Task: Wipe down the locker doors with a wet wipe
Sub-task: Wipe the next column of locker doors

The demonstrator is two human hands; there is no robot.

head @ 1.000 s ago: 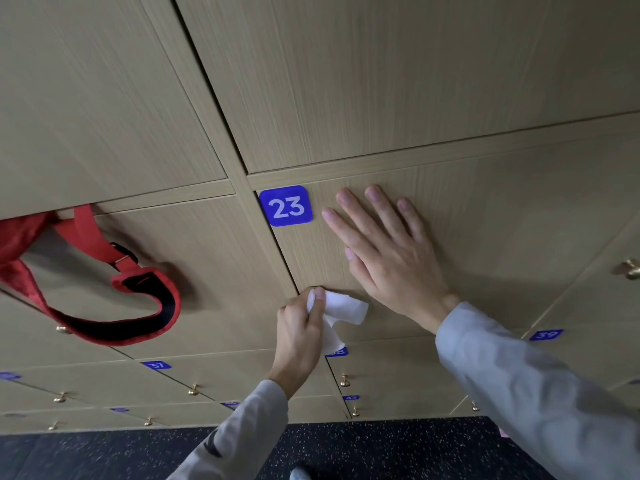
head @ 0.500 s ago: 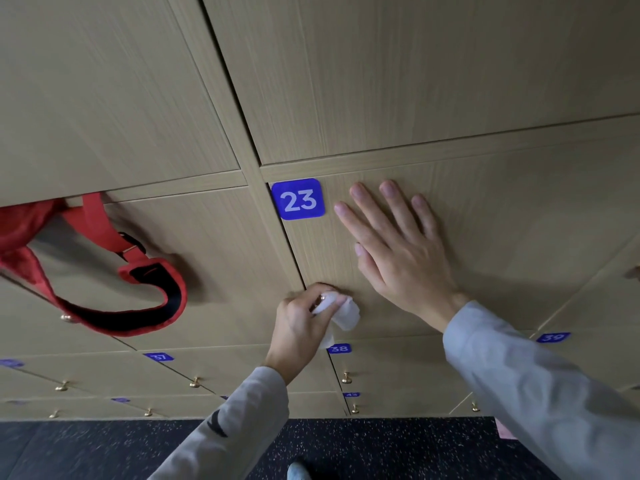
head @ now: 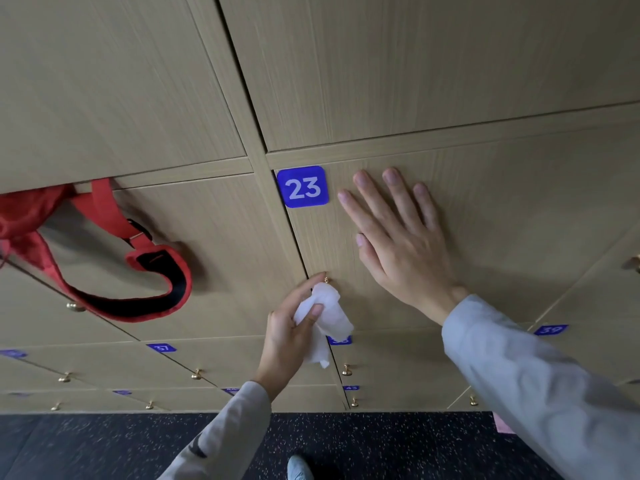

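The wooden door of locker 23 (head: 502, 216) fills the middle right, with a blue number plate (head: 302, 186) at its top left corner. My right hand (head: 398, 237) lies flat on that door, fingers straight and spread. My left hand (head: 289, 330) grips a crumpled white wet wipe (head: 325, 315) at the door's lower left corner, next to a small brass knob (head: 326, 280). Part of the wipe hangs down below my fingers.
A red bag strap with black lining (head: 138, 271) hangs out of the neighbouring locker on the left. Lower rows of lockers carry brass knobs (head: 346, 370) and blue plates such as 39 (head: 550, 329). Dark speckled floor (head: 381, 445) lies below.
My left hand has re-gripped the wipe and lowered slightly at the door's corner, uncovering the knob. The right hand stays flat on the door.
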